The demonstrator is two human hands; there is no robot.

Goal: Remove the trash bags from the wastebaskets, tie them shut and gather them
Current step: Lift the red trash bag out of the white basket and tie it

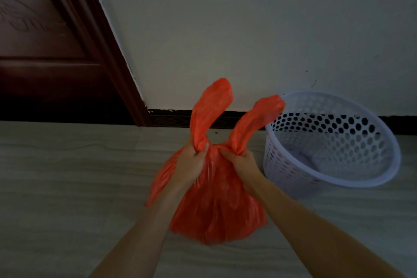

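The left hand [191, 160] was clamped round the base of one handle [209, 108] of the red trash bag [216, 210], fingers curled tight into a fist about the gathered plastic. The right hand [241, 160] gripped the other handle [255, 119] the same way, just beside the first, with a short bridge of bunched plastic stretched between the two fists. Both handles stood up above the hands like ears, apart from each other and not yet crossed.

Below the hands the bag hung full and rounded, its bottom low over the pale floor [67, 176]; whether it touched the floor could not be told. Just to the right stood the white perforated wastebasket [334, 142], against the wall [225, 29], with no red liner in it and something pale lying at its bottom. A dark wooden door [45, 40] filled the upper left.

The bag was out of its basket, so the step in hand appeared to be the tying. No knot showed between the fists. The next move would likely call for crossing one handle over the other, tucking it under and pulling both ends apart until the mouth cinched shut.
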